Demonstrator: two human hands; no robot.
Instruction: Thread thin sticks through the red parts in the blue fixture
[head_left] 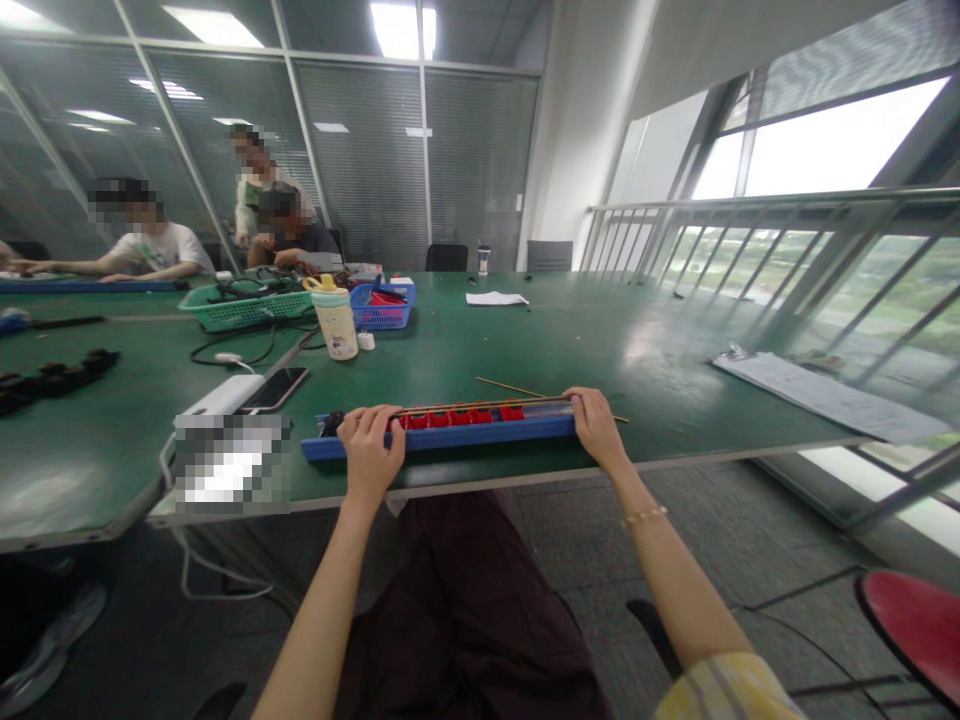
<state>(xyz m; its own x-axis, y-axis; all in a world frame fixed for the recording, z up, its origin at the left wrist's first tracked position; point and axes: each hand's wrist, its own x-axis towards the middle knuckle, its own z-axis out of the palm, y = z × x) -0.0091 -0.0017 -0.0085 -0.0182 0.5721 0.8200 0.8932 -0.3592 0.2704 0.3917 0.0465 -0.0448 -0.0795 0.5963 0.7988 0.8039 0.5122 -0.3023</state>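
A long blue channel-shaped rail (472,432) lies on the table's front edge. Several red pieces (459,414) sit in a row inside it, with a black piece (331,424) at its left end. Thin brass-coloured rods (487,404) run lengthwise over its top, between my two hands. My left hand (371,445) is closed over the rail's left part, at the rods' left end. At the right end, my right hand (596,425) is closed round the rods, its fingers against the rail. My palms hide the rod ends.
Another thin rod (510,386) lies behind the rail. To the left are a phone (276,390), a white power bank (221,398), a cream cup (335,325), and green (247,308) and blue (384,312) baskets. A clipboard (825,390) is at right. Several people sit or stand far left.
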